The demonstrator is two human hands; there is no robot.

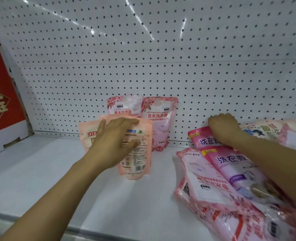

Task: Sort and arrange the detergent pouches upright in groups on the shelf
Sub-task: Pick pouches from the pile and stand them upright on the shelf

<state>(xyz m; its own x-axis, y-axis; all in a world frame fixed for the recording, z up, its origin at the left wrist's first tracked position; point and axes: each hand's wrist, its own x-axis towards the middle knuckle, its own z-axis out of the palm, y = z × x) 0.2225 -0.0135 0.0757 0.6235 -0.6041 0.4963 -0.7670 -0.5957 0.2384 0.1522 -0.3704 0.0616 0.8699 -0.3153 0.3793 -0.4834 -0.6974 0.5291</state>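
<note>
Two pink floral pouches [158, 122] stand upright against the pegboard at the back of the white shelf [48, 171]. In front of them two peach pouches stand; my left hand [116, 141] grips the front one [136, 159] by its top, its barcode side facing me. The other peach pouch [87, 136] stands just left, partly hidden by my hand. At the right, several pouches lie flat in a pile [213, 185]. My right hand [225, 127] reaches to the back and grips the top of a magenta pouch [202, 138] in that pile.
A white pegboard wall [161, 58] backs the shelf. A red cardboard box [1, 101] stands at the far left. A pouch with blue print [262, 129] lies at the far right behind my arm. The shelf's front edge [91, 230] runs along the bottom.
</note>
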